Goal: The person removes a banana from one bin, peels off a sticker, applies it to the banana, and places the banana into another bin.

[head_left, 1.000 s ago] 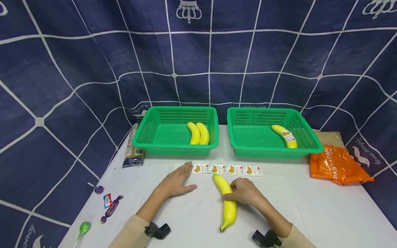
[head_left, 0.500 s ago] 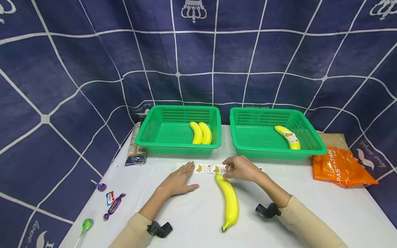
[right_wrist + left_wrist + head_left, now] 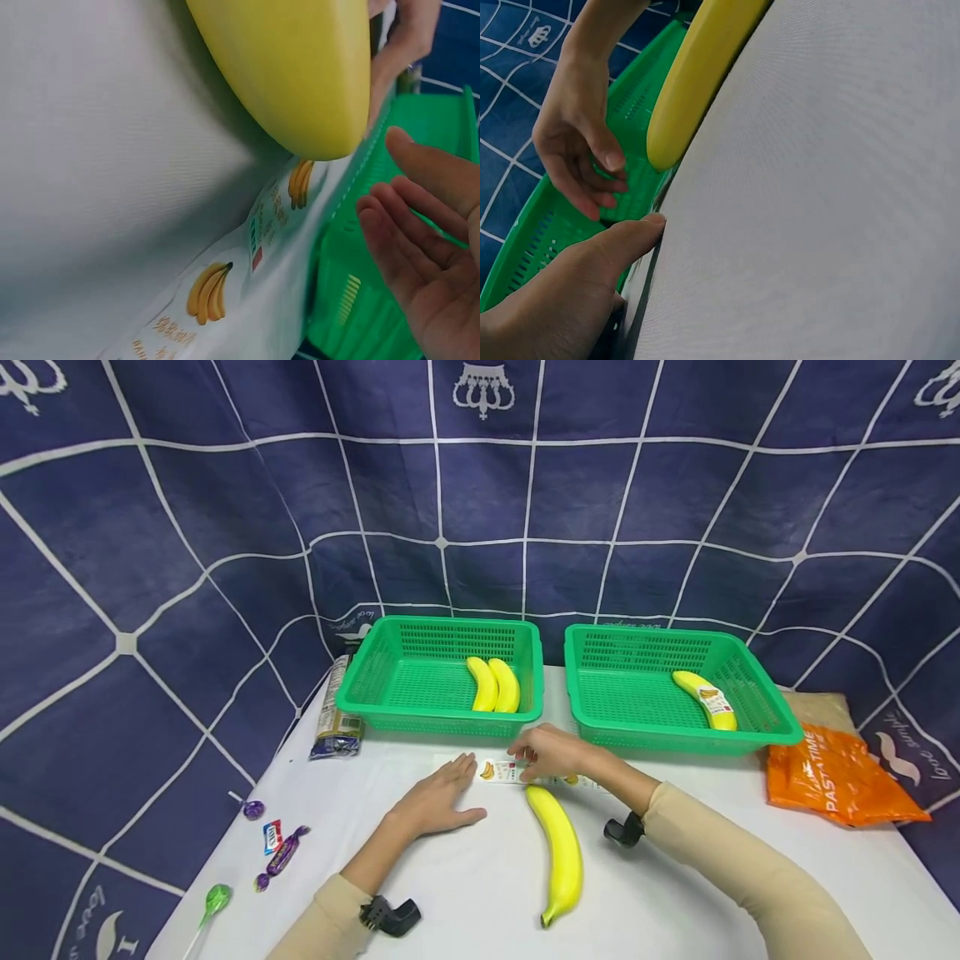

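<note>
In the head view a strip of banana-picture stickers (image 3: 498, 771) lies on the white table. My left hand (image 3: 437, 802) rests flat at the strip's left end, fingers straight. Over the middle of the strip hovers my right hand (image 3: 555, 750), its fingers loosely bent, covering some stickers. The right wrist view shows nothing between the fingers of the right hand (image 3: 427, 247), with stickers (image 3: 210, 292) below the banana tip. A yellow banana (image 3: 561, 860) lies lengthwise just in front of the strip, untouched.
Behind the strip stand two green baskets. The left basket (image 3: 438, 722) holds two bananas (image 3: 495, 685); the right basket (image 3: 675, 740) holds one stickered banana (image 3: 703, 697). An orange bag (image 3: 840, 777) lies far right, a dark-ended packet (image 3: 337, 710) left. Sweets (image 3: 283, 852) and a green lollipop (image 3: 217, 900) line the left edge.
My right hand has let go of the banana and moved forward and left over the sticker strip. The left hand stays in place. The head view has shifted slightly.
</note>
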The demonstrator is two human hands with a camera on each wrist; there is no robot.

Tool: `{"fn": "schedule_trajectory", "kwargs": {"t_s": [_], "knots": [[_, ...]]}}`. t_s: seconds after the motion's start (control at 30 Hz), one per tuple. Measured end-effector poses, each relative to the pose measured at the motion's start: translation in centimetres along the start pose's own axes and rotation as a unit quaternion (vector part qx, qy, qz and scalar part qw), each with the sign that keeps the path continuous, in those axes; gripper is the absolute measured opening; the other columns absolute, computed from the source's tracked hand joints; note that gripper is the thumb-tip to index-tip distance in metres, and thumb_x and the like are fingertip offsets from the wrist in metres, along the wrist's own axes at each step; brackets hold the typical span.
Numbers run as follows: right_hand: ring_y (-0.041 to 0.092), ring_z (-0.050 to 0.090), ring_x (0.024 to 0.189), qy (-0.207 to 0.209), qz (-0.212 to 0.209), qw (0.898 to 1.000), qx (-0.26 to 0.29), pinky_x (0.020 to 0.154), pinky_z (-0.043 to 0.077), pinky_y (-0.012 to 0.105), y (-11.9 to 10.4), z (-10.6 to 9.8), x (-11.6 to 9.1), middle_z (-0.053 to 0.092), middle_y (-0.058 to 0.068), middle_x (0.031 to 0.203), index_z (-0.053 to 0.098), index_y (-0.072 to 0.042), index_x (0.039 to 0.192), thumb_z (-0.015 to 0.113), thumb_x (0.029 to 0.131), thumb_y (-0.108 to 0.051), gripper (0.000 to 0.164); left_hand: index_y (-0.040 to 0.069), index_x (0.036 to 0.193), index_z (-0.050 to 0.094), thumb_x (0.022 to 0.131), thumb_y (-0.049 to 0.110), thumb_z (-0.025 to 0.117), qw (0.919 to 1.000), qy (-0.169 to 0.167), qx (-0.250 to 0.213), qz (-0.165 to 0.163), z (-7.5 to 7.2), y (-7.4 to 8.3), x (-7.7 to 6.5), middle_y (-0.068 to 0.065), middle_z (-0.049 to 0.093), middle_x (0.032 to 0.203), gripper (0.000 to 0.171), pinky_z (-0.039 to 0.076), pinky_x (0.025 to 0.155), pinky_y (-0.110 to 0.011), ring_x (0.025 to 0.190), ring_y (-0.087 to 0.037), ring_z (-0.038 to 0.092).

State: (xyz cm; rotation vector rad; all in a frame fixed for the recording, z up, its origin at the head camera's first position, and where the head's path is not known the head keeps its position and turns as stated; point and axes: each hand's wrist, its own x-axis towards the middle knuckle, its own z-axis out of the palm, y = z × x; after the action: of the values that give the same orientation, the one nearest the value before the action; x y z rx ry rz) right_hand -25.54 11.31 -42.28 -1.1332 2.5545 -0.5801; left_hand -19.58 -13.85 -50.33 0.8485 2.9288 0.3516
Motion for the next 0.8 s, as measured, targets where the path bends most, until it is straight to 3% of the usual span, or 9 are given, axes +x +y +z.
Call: {"fn": "schedule_trajectory", "kwargs": {"t_s": [0.33,0.5,0.63,0.8], "knots": [[0.017,0.065,0.091,-0.042,-0.012,0.997,-0.063,0.078,0.054,0.024,-0.7,1.0,3.1,0.072,0.008,0.107,0.067,-0.001,0.121,0.080,0.080,-0.013,0.045,0.003,0.151,0.032,0.089,0.067,0.049,0.9999,-0.010,-0.003,-0.009,0.0,0.0,0.0,-0.010,0.028,0.161,0.091,0.028,0.121,-0.039,0.150,-0.025,0.025],[0.016,0.065,0.096,-0.041,-0.024,0.994,-0.094,0.082,0.055,0.025,-0.9,1.5,4.2,0.070,0.008,0.114,0.066,-0.002,0.122,0.080,0.080,-0.013,0.046,0.004,0.151,0.032,0.090,0.068,0.048,0.9999,-0.008,-0.004,-0.007,0.1,-0.1,0.2,-0.010,0.027,0.161,0.091,0.028,0.121,-0.039,0.150,-0.024,0.025],[0.017,0.065,0.106,-0.058,-0.021,0.991,-0.117,0.088,0.056,0.026,-0.9,1.9,4.7,0.069,0.006,0.119,0.066,-0.005,0.123,0.080,0.080,-0.014,0.046,0.003,0.151,0.032,0.090,0.067,0.048,0.9999,-0.007,-0.006,-0.002,0.1,-0.1,0.2,-0.010,0.027,0.161,0.090,0.027,0.121,-0.038,0.150,-0.024,0.025],[0.016,0.065,0.107,-0.078,-0.021,0.987,-0.137,0.088,0.056,0.025,-0.9,2.1,5.3,0.068,0.004,0.117,0.066,-0.007,0.123,0.082,0.078,-0.015,0.048,0.003,0.151,0.032,0.090,0.067,0.049,1.0000,-0.007,-0.002,-0.002,0.0,-0.1,0.0,-0.011,0.027,0.161,0.090,0.028,0.121,-0.039,0.150,-0.025,0.026]]}}
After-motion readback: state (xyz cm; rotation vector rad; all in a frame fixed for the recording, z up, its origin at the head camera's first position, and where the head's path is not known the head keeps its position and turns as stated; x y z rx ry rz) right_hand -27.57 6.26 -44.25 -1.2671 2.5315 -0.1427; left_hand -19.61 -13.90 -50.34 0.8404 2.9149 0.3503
